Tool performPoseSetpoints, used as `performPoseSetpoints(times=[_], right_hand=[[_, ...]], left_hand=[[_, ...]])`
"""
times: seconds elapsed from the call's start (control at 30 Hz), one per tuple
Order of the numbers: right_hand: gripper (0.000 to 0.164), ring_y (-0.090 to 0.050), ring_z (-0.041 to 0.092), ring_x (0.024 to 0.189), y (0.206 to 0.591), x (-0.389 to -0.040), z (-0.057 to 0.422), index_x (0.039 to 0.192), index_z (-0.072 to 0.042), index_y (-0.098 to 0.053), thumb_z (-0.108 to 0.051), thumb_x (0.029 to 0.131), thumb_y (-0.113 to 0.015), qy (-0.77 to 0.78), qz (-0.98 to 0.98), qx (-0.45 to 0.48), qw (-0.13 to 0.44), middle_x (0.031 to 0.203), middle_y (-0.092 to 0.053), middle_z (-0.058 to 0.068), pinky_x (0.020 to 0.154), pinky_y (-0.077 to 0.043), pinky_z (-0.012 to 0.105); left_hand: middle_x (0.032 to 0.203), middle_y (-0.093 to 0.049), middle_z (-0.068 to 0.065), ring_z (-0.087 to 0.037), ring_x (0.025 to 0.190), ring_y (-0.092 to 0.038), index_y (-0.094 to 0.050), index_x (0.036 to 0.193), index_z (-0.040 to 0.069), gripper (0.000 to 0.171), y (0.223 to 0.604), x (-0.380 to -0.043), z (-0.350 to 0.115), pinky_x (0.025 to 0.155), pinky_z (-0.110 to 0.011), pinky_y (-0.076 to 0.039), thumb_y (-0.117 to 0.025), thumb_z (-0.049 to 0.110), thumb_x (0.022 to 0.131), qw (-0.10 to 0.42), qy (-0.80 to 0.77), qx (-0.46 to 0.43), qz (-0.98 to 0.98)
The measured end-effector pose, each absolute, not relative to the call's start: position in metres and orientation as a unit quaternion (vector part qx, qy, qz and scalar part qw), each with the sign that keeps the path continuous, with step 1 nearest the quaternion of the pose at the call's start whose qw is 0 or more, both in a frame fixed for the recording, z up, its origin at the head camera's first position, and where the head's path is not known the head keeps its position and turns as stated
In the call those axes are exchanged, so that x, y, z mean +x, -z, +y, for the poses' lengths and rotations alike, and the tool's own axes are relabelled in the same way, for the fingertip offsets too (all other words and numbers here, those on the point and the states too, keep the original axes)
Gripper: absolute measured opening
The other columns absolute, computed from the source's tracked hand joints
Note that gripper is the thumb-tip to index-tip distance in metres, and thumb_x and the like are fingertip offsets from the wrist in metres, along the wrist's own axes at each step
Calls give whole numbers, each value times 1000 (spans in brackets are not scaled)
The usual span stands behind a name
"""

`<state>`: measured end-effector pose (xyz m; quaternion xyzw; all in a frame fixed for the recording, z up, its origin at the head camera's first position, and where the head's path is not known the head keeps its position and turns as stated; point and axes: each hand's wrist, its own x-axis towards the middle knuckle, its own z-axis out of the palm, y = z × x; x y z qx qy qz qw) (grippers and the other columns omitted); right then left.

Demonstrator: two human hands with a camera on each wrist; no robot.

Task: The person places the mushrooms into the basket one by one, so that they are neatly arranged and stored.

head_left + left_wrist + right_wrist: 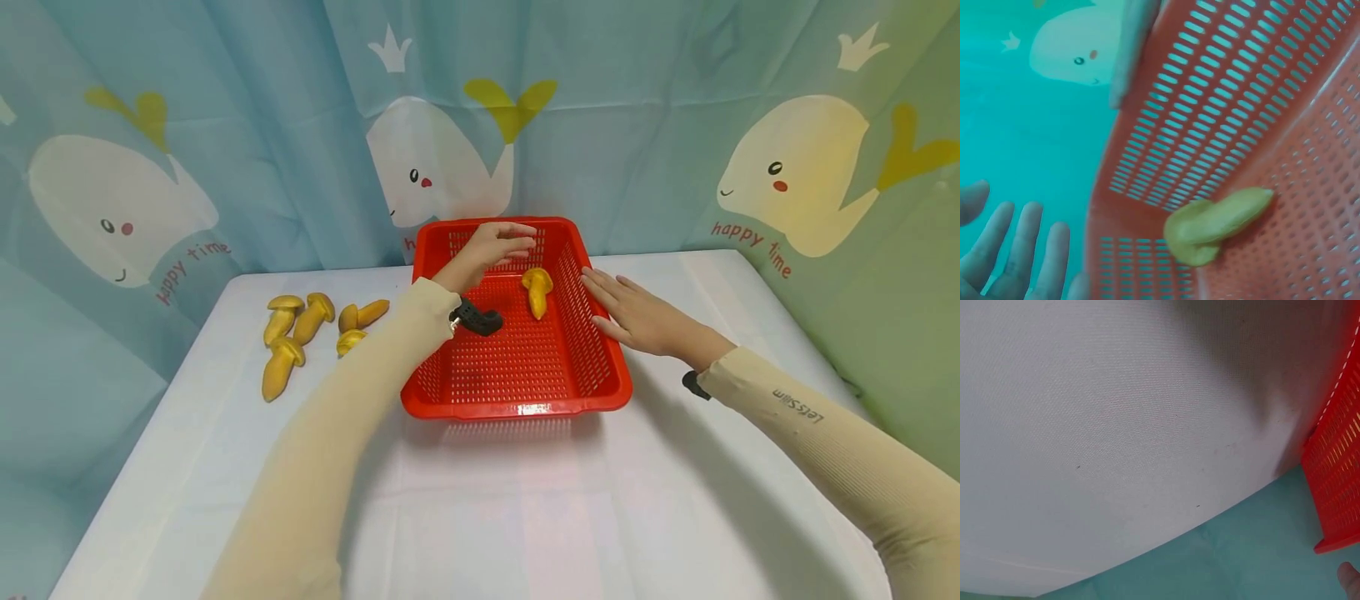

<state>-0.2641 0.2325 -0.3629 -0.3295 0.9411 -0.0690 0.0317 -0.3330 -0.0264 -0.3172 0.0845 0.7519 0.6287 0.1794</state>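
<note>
A red perforated plastic basket (517, 408) stands on the table, and one yellow toy mushroom (537, 292) lies inside it near the far right. Above the far part of the basket hovers my left hand (495, 246), fingers apart and nothing held. The left wrist view shows its spread fingers (1022, 250) beside the basket and the same mushroom (1216, 225) against the basket wall. My right hand (637, 312) has straight fingers touching the right rim. In the right wrist view only a fingertip (1349, 578) shows, below the basket's side (1335, 462).
Several more yellow toy mushrooms (281, 362) lie in a loose group on the white table (495, 508), left of the basket. One of them is partly covered by my left sleeve (352, 417). Behind the table hangs a blue curtain (615, 183) with whale prints.
</note>
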Motion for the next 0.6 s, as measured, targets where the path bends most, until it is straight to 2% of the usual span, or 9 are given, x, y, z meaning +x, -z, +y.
performPoseSetpoints(times=[0.2,0.43,0.6], right_hand=[[70,-11,29,146,362,-264,233,151,-5,-10,-39,98,-40,70,941,-328,35,159,-8,13,117,-16,54],[70,-11,30,146,362,-264,232,151,-5,-8,-39,98,-40,73,941,-328,38,159,-8,13,117,-15,55],[70,-12,30,146,361,-263,232,151,-4,-11,-39,98,-41,75,941,-327,34,158,-10,14,117,-14,54]], left_hand=[[131,-57,-7,-24,120,-55,-57,128,11,38,296,-320,-36,107,-38,-40,-61,22,92,150,-594,137,779],[125,-60,-8,-20,112,-55,-57,126,7,36,276,-300,-53,101,-34,-44,-59,19,92,90,-560,202,798],[125,-60,-14,-23,113,-56,-57,125,4,33,274,-286,-69,102,-35,-44,-57,13,93,71,-569,216,790]])
